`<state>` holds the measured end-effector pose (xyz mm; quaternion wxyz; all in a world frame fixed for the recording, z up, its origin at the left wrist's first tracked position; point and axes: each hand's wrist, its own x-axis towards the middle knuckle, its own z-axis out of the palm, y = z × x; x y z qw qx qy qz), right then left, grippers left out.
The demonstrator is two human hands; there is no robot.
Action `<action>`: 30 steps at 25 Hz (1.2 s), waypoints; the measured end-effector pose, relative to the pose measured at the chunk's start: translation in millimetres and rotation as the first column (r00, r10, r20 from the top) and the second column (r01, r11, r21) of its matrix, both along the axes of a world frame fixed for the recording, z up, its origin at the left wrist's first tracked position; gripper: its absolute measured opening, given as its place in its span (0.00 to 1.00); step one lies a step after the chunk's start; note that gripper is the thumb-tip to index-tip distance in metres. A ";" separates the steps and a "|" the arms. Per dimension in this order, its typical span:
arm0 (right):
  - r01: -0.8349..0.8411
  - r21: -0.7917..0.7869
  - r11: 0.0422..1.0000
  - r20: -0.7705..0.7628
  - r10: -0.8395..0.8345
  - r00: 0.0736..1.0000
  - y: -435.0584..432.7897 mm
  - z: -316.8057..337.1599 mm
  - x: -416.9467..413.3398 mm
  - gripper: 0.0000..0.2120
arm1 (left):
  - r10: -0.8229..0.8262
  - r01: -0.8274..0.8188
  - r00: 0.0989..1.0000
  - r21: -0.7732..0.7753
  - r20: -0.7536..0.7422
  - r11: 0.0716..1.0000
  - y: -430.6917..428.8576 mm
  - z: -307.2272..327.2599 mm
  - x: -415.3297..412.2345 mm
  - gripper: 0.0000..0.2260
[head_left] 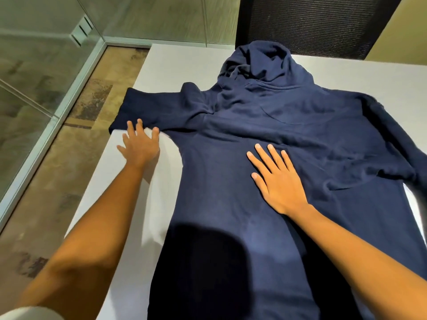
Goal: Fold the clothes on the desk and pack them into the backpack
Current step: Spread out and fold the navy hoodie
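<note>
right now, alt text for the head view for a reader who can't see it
A navy hoodie lies spread on a white desk, hood farthest away. The right hand rests flat on its middle; the left hand touches the edge of one sleeve.

The hoodie (288,135) covers most of the desk (184,58), from 6 to 3 o'clock. Bare desk shows at 9 o'clock, a strip where the left hand (139,146) lies, and at 11 o'clock beyond the sleeve (147,105). A mesh chair (312,24) stands just behind the far edge at 12 o'clock. A glass wall (34,88) closes the 10 o'clock side, with floor (76,135) between.
</note>
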<state>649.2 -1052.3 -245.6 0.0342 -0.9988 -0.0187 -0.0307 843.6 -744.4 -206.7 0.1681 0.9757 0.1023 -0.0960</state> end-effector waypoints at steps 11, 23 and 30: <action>-0.046 -0.013 0.999 -0.011 0.046 0.999 10.8 2.8 -30.6 0.26 | -0.398 0.348 0.892 0.238 0.212 0.907 -45.5 -42.8 -162.1 0.27; 0.168 0.155 0.974 0.081 -0.182 0.980 75.2 36.1 -19.6 0.20 | -0.260 0.249 0.910 0.076 0.321 0.965 -9.5 -19.6 -178.5 0.23; 0.023 0.066 0.998 -0.025 -0.021 0.999 102.9 1.2 -13.9 0.26 | 0.310 -0.313 0.920 -0.026 0.239 0.949 54.5 8.1 -54.1 0.26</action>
